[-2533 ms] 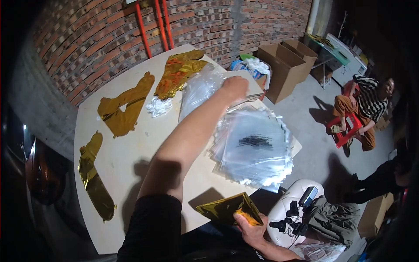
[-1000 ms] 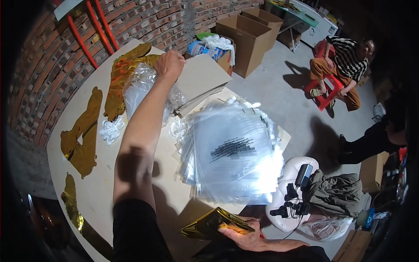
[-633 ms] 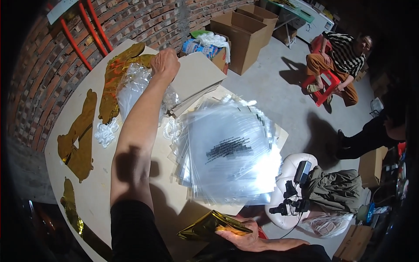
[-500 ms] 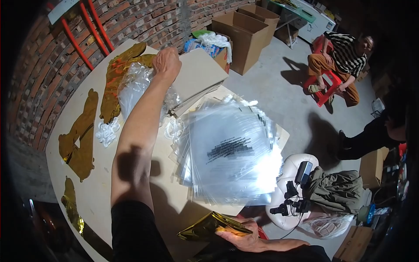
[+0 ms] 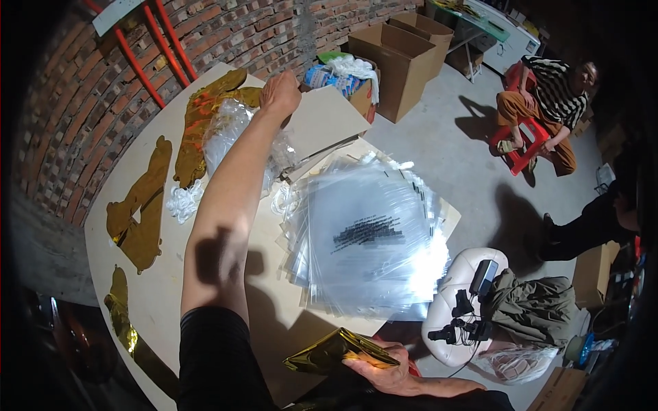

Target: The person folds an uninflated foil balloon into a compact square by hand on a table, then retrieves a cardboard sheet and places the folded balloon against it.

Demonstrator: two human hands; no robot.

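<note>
My left hand (image 5: pixel 281 96) reaches across the table, fingers curled closed at the far left edge of the top cardboard sheet (image 5: pixel 325 123) of a small stack. A dark gap shows under that sheet's near edge. My fingertips are hidden behind the hand. Close to my body, my right hand (image 5: pixel 384 370) is closed around a folded piece of shiny gold foil (image 5: pixel 336 351). Between the hands lies a fanned pile of clear plastic bags (image 5: pixel 367 267) with dark print. Crumpled clear plastic (image 5: pixel 229 130) lies beside my left forearm.
Gold foil balloons (image 5: pixel 140 212) lie flat along the table's left side, near white string (image 5: pixel 184 202). Cardboard boxes (image 5: pixel 397 65) stand beyond the table. A seated person (image 5: pixel 548 96) is at the far right. A pale stool (image 5: pixel 445 301) holds black devices beside the table.
The whole view has shifted slightly, moving the scene rightward. A dark gap has appeared under the top cardboard sheet by my left hand. My right hand keeps its hold on the gold foil.
</note>
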